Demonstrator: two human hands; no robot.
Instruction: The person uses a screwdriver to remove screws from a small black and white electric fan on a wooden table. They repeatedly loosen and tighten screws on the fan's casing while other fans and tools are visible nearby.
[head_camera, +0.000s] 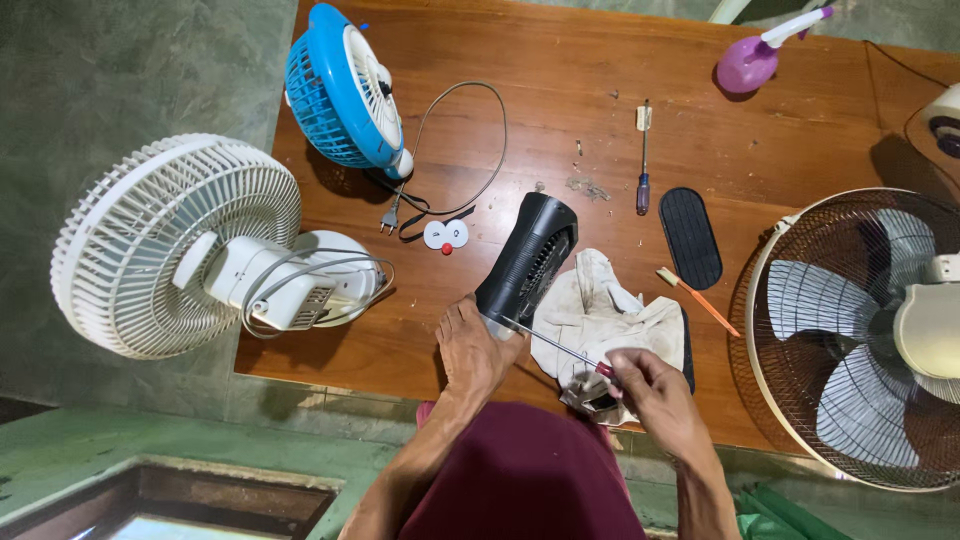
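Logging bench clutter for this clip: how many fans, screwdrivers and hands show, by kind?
Fans: 3, white, blue, large cage fan
Screwdrivers: 2, one lying on the table, one in the right hand
Hands: 2, the left hand rests on the black housing
Total: 7
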